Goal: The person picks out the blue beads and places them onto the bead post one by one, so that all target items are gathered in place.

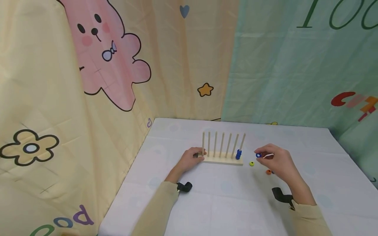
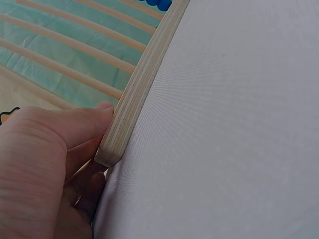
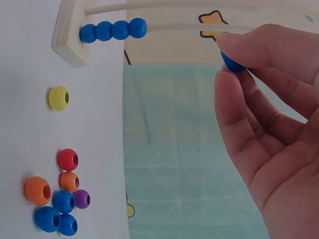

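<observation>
A wooden bead rack (image 1: 222,161) stands on the table, several thin pegs rising from its flat base. My left hand (image 1: 188,159) holds the base at its left end; in the left wrist view the thumb lies on the base's edge (image 2: 130,97). On the rightmost peg sits a stack of several blue beads (image 3: 120,30). To the right of the rack and apart from it, my right hand (image 1: 279,162) pinches a blue bead (image 1: 258,155) between thumb and fingers. In the right wrist view, the fingers mostly cover this bead (image 3: 233,62).
A yellow bead (image 3: 59,98) lies by the rack's right end. Farther off is a loose group: a red bead (image 3: 68,159), orange beads (image 3: 37,190), a purple bead (image 3: 81,198) and blue beads (image 3: 47,219). Printed cloth (image 1: 189,59) hangs behind the white table (image 1: 224,203).
</observation>
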{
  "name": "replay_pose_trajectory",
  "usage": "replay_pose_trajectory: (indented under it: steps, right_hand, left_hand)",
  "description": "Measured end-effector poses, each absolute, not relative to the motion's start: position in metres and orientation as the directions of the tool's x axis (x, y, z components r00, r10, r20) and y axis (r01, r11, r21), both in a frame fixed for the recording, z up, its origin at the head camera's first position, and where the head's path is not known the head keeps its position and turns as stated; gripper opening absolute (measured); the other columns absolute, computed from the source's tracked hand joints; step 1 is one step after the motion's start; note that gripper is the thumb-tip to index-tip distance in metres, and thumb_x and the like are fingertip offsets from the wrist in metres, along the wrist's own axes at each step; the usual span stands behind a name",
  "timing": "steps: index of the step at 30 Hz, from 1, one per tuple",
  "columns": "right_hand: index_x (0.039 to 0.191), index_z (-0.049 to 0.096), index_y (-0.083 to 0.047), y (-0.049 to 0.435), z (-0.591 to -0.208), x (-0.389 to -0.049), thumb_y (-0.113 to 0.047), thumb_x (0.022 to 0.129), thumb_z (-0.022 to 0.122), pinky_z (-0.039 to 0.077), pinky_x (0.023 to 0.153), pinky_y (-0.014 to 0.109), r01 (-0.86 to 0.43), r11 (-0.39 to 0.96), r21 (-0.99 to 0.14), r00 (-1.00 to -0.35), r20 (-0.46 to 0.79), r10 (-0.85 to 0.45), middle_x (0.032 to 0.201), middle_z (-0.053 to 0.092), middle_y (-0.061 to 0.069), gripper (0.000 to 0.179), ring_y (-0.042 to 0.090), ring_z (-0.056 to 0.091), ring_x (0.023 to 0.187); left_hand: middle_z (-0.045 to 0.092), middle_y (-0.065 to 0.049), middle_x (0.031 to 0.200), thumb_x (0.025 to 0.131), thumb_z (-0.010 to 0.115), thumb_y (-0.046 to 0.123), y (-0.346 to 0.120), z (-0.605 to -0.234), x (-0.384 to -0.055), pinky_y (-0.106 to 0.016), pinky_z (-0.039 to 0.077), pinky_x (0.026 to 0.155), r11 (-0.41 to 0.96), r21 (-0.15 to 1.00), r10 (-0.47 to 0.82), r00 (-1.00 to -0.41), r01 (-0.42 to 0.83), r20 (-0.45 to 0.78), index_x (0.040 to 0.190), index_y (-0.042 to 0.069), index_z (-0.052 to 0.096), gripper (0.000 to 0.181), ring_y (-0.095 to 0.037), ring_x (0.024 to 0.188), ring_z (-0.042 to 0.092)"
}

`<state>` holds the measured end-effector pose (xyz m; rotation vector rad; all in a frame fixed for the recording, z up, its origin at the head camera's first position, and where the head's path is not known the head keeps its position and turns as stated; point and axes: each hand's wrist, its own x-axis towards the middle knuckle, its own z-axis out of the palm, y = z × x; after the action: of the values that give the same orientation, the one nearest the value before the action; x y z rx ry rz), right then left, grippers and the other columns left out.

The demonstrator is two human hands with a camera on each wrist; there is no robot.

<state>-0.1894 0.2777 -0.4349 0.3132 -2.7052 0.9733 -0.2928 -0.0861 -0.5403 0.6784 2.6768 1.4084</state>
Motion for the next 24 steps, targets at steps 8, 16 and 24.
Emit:
replay_pose_trajectory:
  steps: [8, 16, 24]
  right_hand:
    - [0.110, 0.075, -0.015, 0.272, -0.423, -0.193, -0.005, 0.084, 0.081, 0.053, 0.071, 0.016, -0.300, 0.737, -0.606, -0.938, 0.328, -0.111, 0.103, 0.066, 0.000, 0.028, 0.018, 0.065, 0.085]
    - [0.111, 0.075, -0.015, 0.265, -0.414, -0.199, -0.004, 0.085, 0.081, 0.054, 0.065, 0.018, -0.315, 0.734, -0.602, -0.925, 0.367, -0.095, 0.102, 0.066, 0.003, 0.029, 0.021, 0.066, 0.083]
    - [0.112, 0.076, -0.013, 0.258, -0.410, -0.206, -0.010, 0.087, 0.080, 0.046, 0.072, 0.007, -0.347, 0.738, -0.578, -0.893, 0.443, -0.073, 0.099, 0.067, -0.002, 0.026, 0.015, 0.061, 0.087]
  left_hand:
    - [0.067, 0.007, 0.126, 0.095, 0.072, 0.020, -0.089, -0.544, -0.294, -0.040, 0.043, 0.103, 0.496, 0.787, 0.394, -0.903, 0.367, 0.173, 0.115, 0.024, 0.075, 0.021, -0.016, 0.124, 0.054]
    - [0.067, 0.008, 0.125, 0.094, 0.072, 0.020, -0.087, -0.544, -0.294, -0.039, 0.043, 0.103, 0.496, 0.787, 0.388, -0.904, 0.368, 0.178, 0.115, 0.024, 0.075, 0.021, -0.015, 0.124, 0.054]
    - [0.067, 0.009, 0.126, 0.095, 0.071, 0.019, -0.087, -0.543, -0.293, -0.039, 0.046, 0.098, 0.463, 0.791, 0.410, -0.888, 0.400, 0.210, 0.113, 0.022, 0.075, 0.018, -0.016, 0.122, 0.055]
